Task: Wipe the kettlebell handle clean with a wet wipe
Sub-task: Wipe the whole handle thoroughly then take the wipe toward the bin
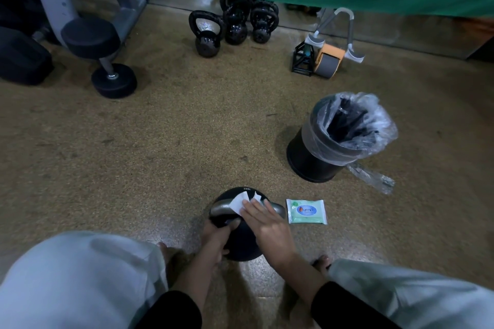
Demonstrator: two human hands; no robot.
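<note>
A black kettlebell (242, 242) stands on the floor between my knees, its grey metal handle (222, 208) across the top. My right hand (267, 227) presses a white wet wipe (240, 203) around the middle of the handle, fingers wrapped over it. My left hand (216, 235) grips the kettlebell's left side just below the handle. A pale green pack of wet wipes (307, 211) lies flat on the floor just right of the kettlebell.
A black bin (315, 157) lined with clear plastic stands to the front right. Several black kettlebells (235, 24) sit by the green curtain at the back. A dumbbell (107, 61) and machine frame are at back left, an ab roller (327, 60) at back right.
</note>
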